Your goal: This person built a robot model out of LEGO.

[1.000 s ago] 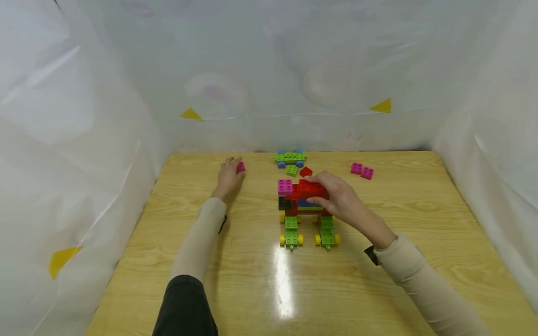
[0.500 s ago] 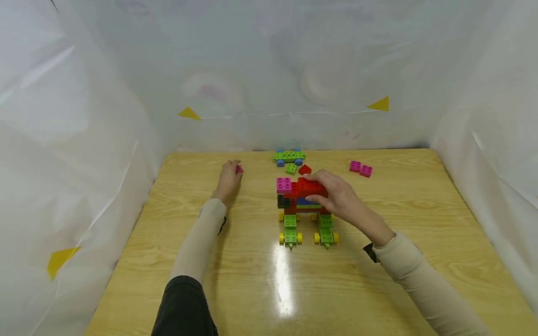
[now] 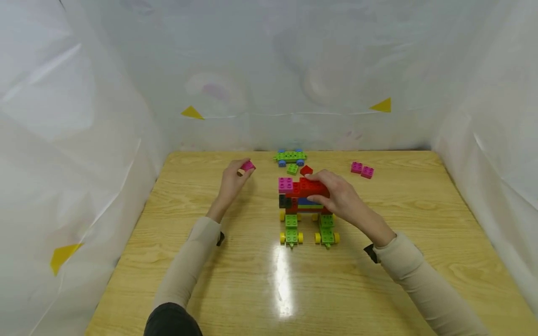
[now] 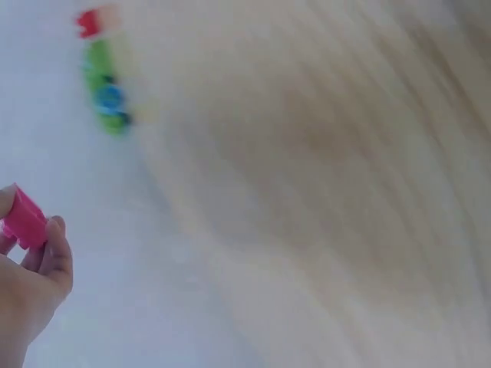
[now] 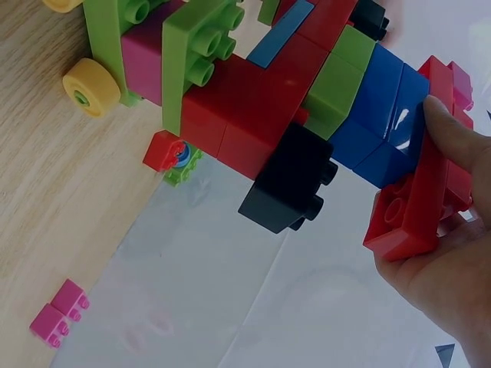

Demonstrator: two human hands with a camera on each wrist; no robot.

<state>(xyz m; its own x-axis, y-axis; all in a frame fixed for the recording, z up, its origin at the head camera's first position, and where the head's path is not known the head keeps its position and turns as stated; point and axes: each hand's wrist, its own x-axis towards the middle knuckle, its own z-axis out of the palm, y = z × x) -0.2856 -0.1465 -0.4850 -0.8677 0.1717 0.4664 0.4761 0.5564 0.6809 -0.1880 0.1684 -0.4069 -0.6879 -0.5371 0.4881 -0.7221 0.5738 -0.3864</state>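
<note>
Between the thumb and fingers of my left hand (image 3: 230, 183) is a pink building brick (image 3: 249, 165), lifted over the far left of the table. The left wrist view also shows this pink brick (image 4: 26, 220) pinched. My right hand (image 3: 341, 198) grips a red brick (image 3: 313, 187) at the top of a tall block build (image 5: 268, 100). This build stands on green wheeled bases (image 3: 291, 233) with yellow wheels. A pink brick (image 3: 285, 185) tops its left end, and black bricks (image 5: 288, 180) stick out at its sides.
Behind the build are a green wheeled base (image 3: 290, 157) with blue wheels, a small green brick (image 3: 292, 169) and a red piece (image 3: 306, 171). Two pink bricks (image 3: 362, 170) lie at the back right of the wooden table (image 3: 378, 289). White sheeting (image 3: 269, 70) surrounds the table.
My left hand has raised the pink brick off the table and moved it slightly right, toward the build. The right hand keeps its grip in the same place.
</note>
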